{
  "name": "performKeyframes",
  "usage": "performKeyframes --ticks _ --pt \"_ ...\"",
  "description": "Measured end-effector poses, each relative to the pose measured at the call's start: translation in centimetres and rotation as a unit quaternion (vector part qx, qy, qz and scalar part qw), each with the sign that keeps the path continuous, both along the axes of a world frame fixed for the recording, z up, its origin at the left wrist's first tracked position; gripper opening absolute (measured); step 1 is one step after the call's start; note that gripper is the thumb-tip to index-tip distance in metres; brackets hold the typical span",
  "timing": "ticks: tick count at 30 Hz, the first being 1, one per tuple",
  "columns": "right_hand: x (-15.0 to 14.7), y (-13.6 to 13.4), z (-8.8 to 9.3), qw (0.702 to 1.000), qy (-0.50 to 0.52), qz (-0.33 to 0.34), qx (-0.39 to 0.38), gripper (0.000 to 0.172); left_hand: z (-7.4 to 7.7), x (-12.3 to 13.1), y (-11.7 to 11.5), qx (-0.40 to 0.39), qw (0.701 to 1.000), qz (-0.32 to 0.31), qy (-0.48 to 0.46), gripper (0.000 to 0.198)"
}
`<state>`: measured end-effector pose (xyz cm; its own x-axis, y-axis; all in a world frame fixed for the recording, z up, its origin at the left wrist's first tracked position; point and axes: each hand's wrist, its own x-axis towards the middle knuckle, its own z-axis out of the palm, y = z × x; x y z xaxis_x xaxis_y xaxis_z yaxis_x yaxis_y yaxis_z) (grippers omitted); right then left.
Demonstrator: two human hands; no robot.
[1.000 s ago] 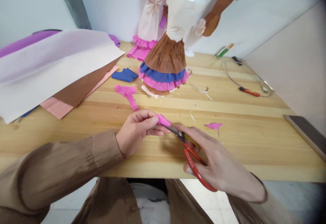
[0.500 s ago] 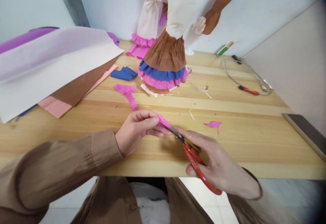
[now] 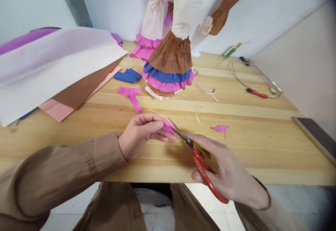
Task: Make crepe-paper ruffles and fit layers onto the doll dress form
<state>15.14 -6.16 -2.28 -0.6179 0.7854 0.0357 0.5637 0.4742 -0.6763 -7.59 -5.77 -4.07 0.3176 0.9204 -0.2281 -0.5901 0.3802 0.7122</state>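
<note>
Between its thumb and fingers, my left hand [image 3: 144, 130] pinches a small folded piece of pink crepe paper [image 3: 168, 126]. Red-handled scissors [image 3: 195, 151] are in my right hand [image 3: 220, 169], their blades slightly parted and pointing up and left at the pink piece. Something yellow [image 3: 201, 149] also shows beside my right fingers, partly hidden. Just beyond my left hand lies a pink crepe strip [image 3: 132, 96]. A dress form [image 3: 193, 12] stands behind, wearing a skirt [image 3: 170, 54] of brown, blue and pink ruffles.
Large paper sheets [image 3: 78, 66] cover the left of the table. A blue folded strip [image 3: 127, 76] lies near them. Pink [image 3: 220, 128] and white scraps are scattered about. To the right are a cable tool with a red handle [image 3: 257, 93], a green-handled brush [image 3: 232, 50] and a phone-like slab [image 3: 313, 134].
The scissors have drawn back slightly down and right from the pink paper, and their tip has come clear of its edge. My left hand has barely moved.
</note>
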Motion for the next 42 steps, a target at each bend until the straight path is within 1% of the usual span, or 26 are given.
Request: performKeyframes --ticks 6,15,18,21,24,28,34,42 --pt "-0.39 -0.06 0.82 0.999 -0.051 0.010 -0.002 0.055 0.18 -0.12 -0.10 0.015 1.000 -0.015 0.008 0.017" --pt "-0.18 -0.22 0.67 0.998 -0.062 0.019 0.009 0.051 0.09 -0.10 -0.05 0.013 1.000 -0.010 0.017 0.017" --pt "-0.15 -0.26 0.62 0.998 -0.065 0.026 0.005 0.053 0.08 -0.11 -0.04 0.017 1.000 -0.010 0.021 0.015" --pt "-0.14 -0.20 0.53 0.997 -0.068 0.026 0.002 0.055 0.02 -0.15 0.04 0.009 1.000 0.004 0.021 0.013" --pt "-0.23 -0.10 0.57 0.997 -0.077 0.019 -0.001 0.050 -0.06 -0.16 0.11 0.004 1.000 0.010 0.022 0.013" --pt "-0.51 -0.09 0.78 0.997 -0.075 0.017 -0.007 0.039 -0.05 -0.13 0.05 0.018 1.000 -0.006 0.024 0.015" --pt "-0.67 -0.16 0.72 0.999 -0.044 0.012 -0.017 0.037 0.15 -0.14 -0.06 0.018 0.999 -0.015 0.031 0.017" --pt "-0.60 -0.11 0.53 0.999 -0.035 0.001 -0.025 0.028 0.20 -0.19 0.03 0.017 0.999 -0.012 0.032 0.020"
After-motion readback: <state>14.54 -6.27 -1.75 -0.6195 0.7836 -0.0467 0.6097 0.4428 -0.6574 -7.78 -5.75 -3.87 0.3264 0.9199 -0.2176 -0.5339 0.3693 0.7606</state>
